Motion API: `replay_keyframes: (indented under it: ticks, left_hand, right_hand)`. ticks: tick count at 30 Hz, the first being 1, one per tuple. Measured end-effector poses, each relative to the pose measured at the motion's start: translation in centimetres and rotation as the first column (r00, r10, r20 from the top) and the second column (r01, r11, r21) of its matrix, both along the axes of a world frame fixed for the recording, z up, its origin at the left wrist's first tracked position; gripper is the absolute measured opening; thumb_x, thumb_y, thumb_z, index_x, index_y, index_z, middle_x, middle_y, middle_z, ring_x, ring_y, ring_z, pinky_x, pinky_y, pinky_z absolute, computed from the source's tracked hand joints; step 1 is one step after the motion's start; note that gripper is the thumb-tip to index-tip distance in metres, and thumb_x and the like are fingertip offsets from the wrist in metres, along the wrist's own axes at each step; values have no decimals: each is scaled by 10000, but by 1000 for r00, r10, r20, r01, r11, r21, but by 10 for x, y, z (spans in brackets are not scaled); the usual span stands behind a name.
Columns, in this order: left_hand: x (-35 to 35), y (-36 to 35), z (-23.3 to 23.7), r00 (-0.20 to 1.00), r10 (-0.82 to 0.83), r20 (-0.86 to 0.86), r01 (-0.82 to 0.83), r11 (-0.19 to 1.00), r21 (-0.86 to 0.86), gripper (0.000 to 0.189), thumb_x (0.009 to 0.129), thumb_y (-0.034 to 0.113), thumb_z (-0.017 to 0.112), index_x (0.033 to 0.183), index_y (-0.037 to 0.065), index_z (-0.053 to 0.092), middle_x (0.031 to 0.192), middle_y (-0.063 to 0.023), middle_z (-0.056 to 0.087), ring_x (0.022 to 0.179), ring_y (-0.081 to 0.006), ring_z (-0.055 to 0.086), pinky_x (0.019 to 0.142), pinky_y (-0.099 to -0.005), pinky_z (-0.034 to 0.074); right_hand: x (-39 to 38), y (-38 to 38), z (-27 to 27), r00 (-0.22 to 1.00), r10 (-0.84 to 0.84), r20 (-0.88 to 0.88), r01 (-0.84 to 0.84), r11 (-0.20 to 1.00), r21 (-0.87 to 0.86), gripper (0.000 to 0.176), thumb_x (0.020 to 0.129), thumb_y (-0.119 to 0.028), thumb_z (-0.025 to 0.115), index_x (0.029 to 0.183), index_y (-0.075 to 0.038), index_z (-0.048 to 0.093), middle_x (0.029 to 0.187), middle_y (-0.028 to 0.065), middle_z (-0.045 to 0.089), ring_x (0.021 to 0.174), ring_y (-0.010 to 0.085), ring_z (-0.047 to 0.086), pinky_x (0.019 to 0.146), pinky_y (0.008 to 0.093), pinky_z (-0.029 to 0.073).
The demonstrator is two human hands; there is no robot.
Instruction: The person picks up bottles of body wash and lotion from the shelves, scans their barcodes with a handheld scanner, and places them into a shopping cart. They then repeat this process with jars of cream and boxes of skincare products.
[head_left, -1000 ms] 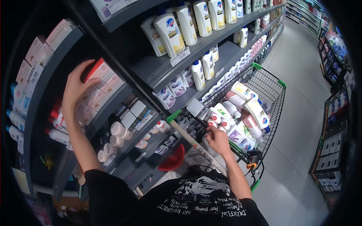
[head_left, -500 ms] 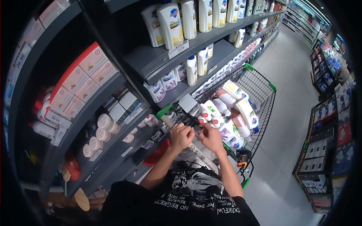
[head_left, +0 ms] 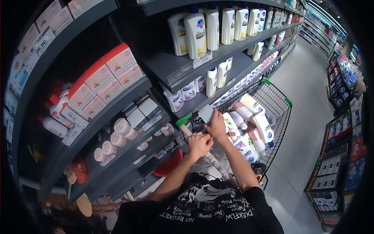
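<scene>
My left hand (head_left: 200, 145) is closed over the handle (head_left: 214, 163) of a shopping cart (head_left: 281, 121), its fingers curled. Just ahead of it, my right hand (head_left: 217, 126) has its thumb and fingers at the right edge of a pale flat panel (head_left: 205, 114) at the cart's near left corner. The far side of that panel is hidden. Inside the cart, to the right of my hands, lie white and yellow bottles (head_left: 263, 128), a pink bottle (head_left: 257, 139) and a purple-and-white pack (head_left: 246, 147).
On the left, shelves hold red-topped pink boxes (head_left: 102, 78) and round tubs (head_left: 124, 128). White pump bottles (head_left: 195, 35) line the upper shelf ahead. The tiled aisle floor (head_left: 300, 85) runs on the right, past a low display rack (head_left: 331, 156).
My right hand has moved forward from beside the left hand to the pale panel's edge. My left hand stays at the handle. The whole view has shifted slightly, moving the scene right and down.
</scene>
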State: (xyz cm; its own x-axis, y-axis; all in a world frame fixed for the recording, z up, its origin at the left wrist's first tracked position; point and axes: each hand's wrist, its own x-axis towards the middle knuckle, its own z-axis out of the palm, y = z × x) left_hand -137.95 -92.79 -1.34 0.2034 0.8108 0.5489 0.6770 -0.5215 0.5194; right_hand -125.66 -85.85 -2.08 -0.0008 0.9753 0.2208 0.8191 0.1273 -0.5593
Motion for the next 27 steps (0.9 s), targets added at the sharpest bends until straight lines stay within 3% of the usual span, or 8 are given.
replay_keyframes:
  ticks: [10, 12, 14, 15, 16, 18, 24, 27]
  left_hand:
    - [-3, -1, 6, 999, -45, 25, 48, 989, -139, 282, 754, 237, 678, 562, 102, 520, 543, -71, 543, 575, -276, 557, 574, -417, 447]
    - [-9, 0, 8, 997, -63, 48, 71, 979, -191, 243, 805, 181, 682, 622, 77, 559, 540, -33, 537, 563, -201, 562, 565, -344, 447]
    - [-14, 5, 4, 714, 44, 699, 328, 861, -389, 130, 867, 109, 661, 768, 47, 604, 610, 14, 560, 608, -108, 563, 587, -257, 434]
    - [-21, 9, 6, 668, -13, 744, 369, 875, -315, 75, 901, 17, 603, 970, 14, 573, 846, -2, 597, 796, -80, 577, 675, -247, 447]
    - [-23, 12, 9, 606, 11, 795, 359, 889, -286, 349, 877, 37, 638, 1191, 32, 484, 1091, -70, 572, 1001, -128, 551, 794, -261, 455]
    - [-24, 7, 24, 460, 68, 885, 425, 859, -286, 591, 852, 52, 672, 1347, 51, 350, 1222, -112, 504, 1124, -197, 501, 894, -295, 446]
    - [-34, -4, 22, 626, 86, 775, 350, 857, -378, 881, 670, 218, 856, 1328, -18, 320, 1241, -164, 495, 1146, -256, 502, 945, -372, 433]
    - [-49, -20, 46, 821, 262, 507, 25, 870, -492, 808, 610, 227, 888, 1230, -24, 437, 1147, -180, 565, 1062, -233, 560, 917, -354, 451]
  right_hand:
    - [21, 2, 20, 971, -80, -223, 54, 991, -119, 742, 616, -257, 822, 1151, 26, 393, 1026, 279, 603, 925, 446, 610, 791, 484, 496]
    - [25, -9, 42, 943, -37, -330, 38, 999, -1, 693, 604, -245, 811, 1100, 47, 425, 999, 278, 609, 908, 451, 614, 769, 483, 495]
    - [22, -23, 62, 929, -62, -364, 74, 997, 20, 637, 596, -234, 802, 1045, 62, 461, 1003, 271, 591, 924, 438, 599, 798, 465, 482]
    - [20, -32, 68, 932, -71, -355, 109, 990, 88, 632, 590, -225, 801, 1043, 64, 469, 996, 261, 577, 934, 424, 585, 819, 452, 471]
    - [17, -41, 74, 933, -79, -350, 140, 978, 154, 627, 584, -216, 801, 1041, 66, 477, 990, 251, 563, 943, 410, 571, 839, 440, 460]
    - [10, -59, 73, 935, -1, -354, 77, 977, 199, 640, 574, -220, 799, 1064, 55, 493, 980, 222, 541, 946, 388, 540, 835, 441, 436]
    - [-27, -89, 60, 973, 100, -206, -27, 944, 329, 686, 562, -239, 806, 1126, 12, 506, 1030, 178, 533, 960, 380, 517, 817, 445, 449]
    - [-37, -97, 59, 949, 214, -233, -116, 920, 374, 742, 561, -160, 818, 1199, 0, 476, 1124, 182, 533, 1022, 384, 511, 860, 445, 453]
